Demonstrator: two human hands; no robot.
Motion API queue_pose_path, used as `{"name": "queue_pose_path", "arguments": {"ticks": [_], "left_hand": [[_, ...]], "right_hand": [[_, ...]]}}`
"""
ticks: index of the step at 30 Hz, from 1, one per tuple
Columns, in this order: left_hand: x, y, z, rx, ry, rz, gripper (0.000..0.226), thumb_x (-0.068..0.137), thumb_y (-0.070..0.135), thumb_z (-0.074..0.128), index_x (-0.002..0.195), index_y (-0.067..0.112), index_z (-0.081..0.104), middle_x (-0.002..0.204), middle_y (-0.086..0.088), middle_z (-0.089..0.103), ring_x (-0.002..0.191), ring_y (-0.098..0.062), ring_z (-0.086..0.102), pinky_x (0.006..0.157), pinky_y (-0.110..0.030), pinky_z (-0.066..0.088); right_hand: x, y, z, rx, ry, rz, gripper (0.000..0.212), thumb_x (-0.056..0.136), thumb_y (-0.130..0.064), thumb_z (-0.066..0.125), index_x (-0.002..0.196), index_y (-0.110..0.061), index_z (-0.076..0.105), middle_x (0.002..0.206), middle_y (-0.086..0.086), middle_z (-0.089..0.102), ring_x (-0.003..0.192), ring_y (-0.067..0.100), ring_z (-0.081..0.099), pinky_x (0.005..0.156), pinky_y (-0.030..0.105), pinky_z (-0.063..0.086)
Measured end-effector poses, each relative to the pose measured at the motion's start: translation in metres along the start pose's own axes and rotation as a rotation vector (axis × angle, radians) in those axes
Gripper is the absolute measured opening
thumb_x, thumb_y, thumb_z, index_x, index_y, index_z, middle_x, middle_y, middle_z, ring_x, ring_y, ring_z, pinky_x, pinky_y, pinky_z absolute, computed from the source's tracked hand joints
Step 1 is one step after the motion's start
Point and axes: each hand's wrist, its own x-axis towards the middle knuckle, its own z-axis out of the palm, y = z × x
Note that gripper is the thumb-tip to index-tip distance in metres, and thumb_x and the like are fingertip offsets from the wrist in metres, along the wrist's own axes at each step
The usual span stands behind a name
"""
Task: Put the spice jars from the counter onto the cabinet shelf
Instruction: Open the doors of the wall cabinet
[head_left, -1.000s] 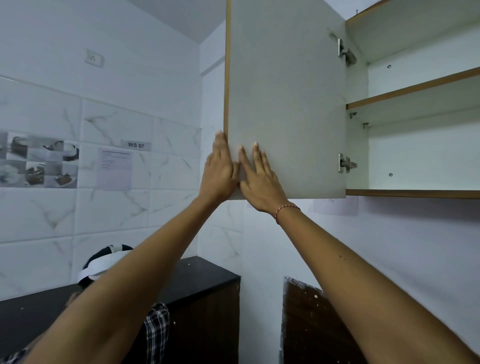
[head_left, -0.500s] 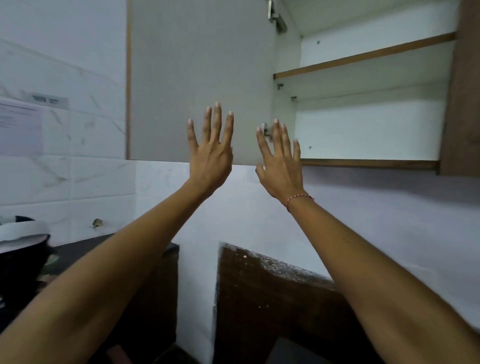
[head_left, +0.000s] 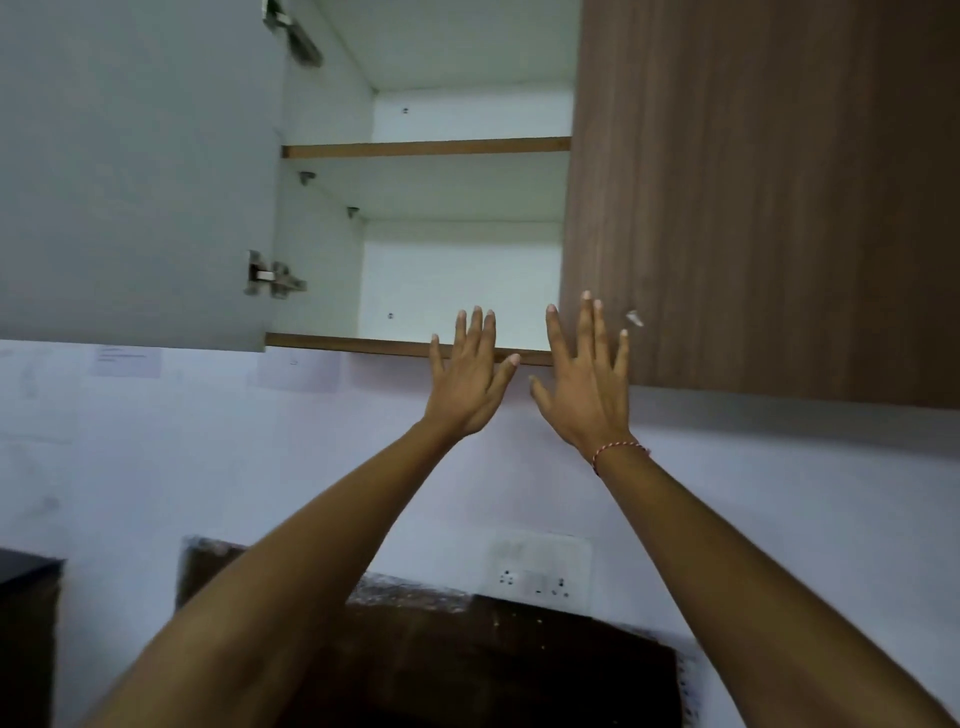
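The wall cabinet stands with its left door (head_left: 135, 171) swung wide open, showing a bare lower shelf (head_left: 363, 343) and a bare upper shelf (head_left: 426, 147). My left hand (head_left: 470, 376) is raised in front of the lower shelf's edge, fingers straight and spread, holding nothing. My right hand (head_left: 584, 379), with a red thread at the wrist, is raised beside it in front of the closed brown right door (head_left: 769, 197), fingers also spread and empty. No spice jars are in view.
A dark wooden board (head_left: 467, 649) leans against the white wall below. A switch and socket plate (head_left: 540, 571) is on the wall above it. A dark counter corner (head_left: 26, 577) shows at the far left. Paper notes (head_left: 127, 360) are stuck under the cabinet.
Both hands have left the opened left door and moved right, to the lower shelf's edge. My view has swung right, bringing the closed brown door into sight.
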Motion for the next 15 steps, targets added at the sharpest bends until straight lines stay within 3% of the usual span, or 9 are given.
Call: {"name": "queue_pose_path", "arguments": {"ticks": [6,8,10,12,15], "left_hand": [[0.038,0.058,0.043,-0.368,-0.166,-0.094,0.068,0.097,0.052,0.017,0.150,0.014,-0.002,0.159,-0.002,0.007,0.147,-0.017,0.000,0.114,-0.050,-0.016],[0.041,0.072,0.045,-0.648,-0.129,-0.183,0.062,0.097,0.050,0.023,0.149,0.016,0.015,0.154,-0.005,0.027,0.142,-0.022,0.025,0.118,-0.050,0.005],[0.040,0.081,0.044,-0.990,-0.058,-0.286,0.047,0.099,0.039,0.031,0.140,0.015,0.032,0.144,-0.006,0.043,0.120,-0.016,0.046,0.105,-0.034,0.033],[0.037,0.085,0.039,-1.075,-0.013,-0.323,0.041,0.100,0.030,0.033,0.137,0.014,0.037,0.139,-0.006,0.047,0.109,-0.013,0.047,0.092,-0.026,0.040],[0.030,0.083,0.029,-1.102,0.020,-0.321,0.037,0.100,0.021,0.033,0.135,0.013,0.041,0.136,-0.007,0.049,0.110,-0.015,0.049,0.093,-0.028,0.043]], "right_hand": [[-0.002,0.042,0.014,-0.052,-0.064,-0.014,0.090,0.085,-0.059,0.046,0.148,-0.023,-0.009,0.156,0.015,-0.012,0.145,0.031,-0.010,0.115,0.052,0.002],[-0.003,0.050,0.016,-0.060,-0.072,-0.004,0.092,0.084,-0.060,0.047,0.148,-0.024,-0.009,0.156,0.015,-0.012,0.145,0.031,-0.010,0.115,0.052,0.003],[-0.005,0.055,0.017,-0.070,-0.090,0.004,0.092,0.084,-0.061,0.047,0.147,-0.025,-0.010,0.156,0.015,-0.013,0.145,0.031,-0.011,0.115,0.053,0.004],[-0.008,0.055,0.015,-0.078,-0.108,0.016,0.093,0.084,-0.062,0.044,0.147,-0.025,-0.013,0.156,0.014,-0.013,0.145,0.031,-0.012,0.115,0.053,0.004],[-0.013,0.048,0.005,-0.075,-0.108,0.007,0.092,0.084,-0.061,0.046,0.147,-0.024,-0.010,0.157,0.013,-0.011,0.145,0.031,-0.009,0.115,0.052,0.006]]}}
